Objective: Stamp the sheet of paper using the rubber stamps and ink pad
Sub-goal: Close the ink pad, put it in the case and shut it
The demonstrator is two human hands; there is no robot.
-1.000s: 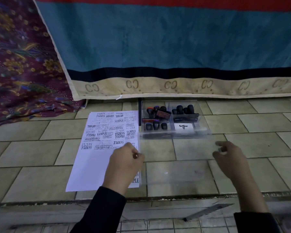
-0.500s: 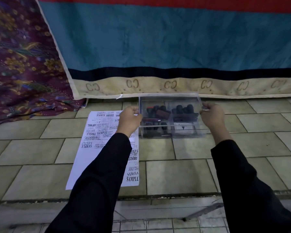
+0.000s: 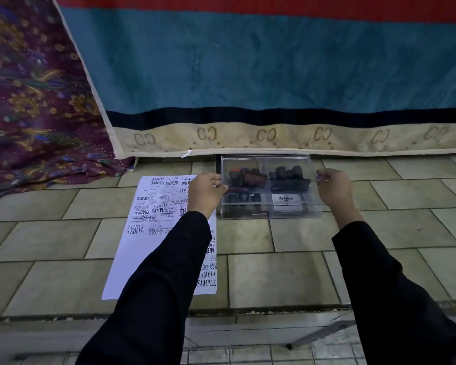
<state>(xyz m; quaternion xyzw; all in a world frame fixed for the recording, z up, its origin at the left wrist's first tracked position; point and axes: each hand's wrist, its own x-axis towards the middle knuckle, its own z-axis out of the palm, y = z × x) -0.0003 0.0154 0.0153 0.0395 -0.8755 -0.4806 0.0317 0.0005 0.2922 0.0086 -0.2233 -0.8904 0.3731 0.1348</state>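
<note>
Change: a second ago both hands were near the person, carrying the clear lid well short of the box; now both arms are stretched to the far side and the lid [image 3: 266,164] sits over the clear plastic box [image 3: 271,206].
Left hand: the left hand [image 3: 206,192] is at the box's left end, fingers curled around the lid's left edge, thumb hidden behind the knuckles.
Right hand: the right hand [image 3: 333,189] pinches the lid's right edge, fingers [image 3: 320,177] closed on the thin plastic.
Lid seating: I cannot tell whether it is pressed fully down or only resting on the rim.
Rubber stamps: the rubber stamps [image 3: 248,177] lie inside the box, dark handles in the left and far-right compartments.
Ink pad: the ink pad [image 3: 286,198], with a white "Artline" label, is in the near-right compartment, also under the lid.
Sheet of paper: the sheet of paper [image 3: 153,248] lies flat on the tiled floor [image 3: 274,280] just left of the box, partly under the left sleeve, crowded with black imprints at its far end and right edge.
Meaning: with the tools boxed and the sheet marked, stamping looks finished and this is likely tidying up.
</note>
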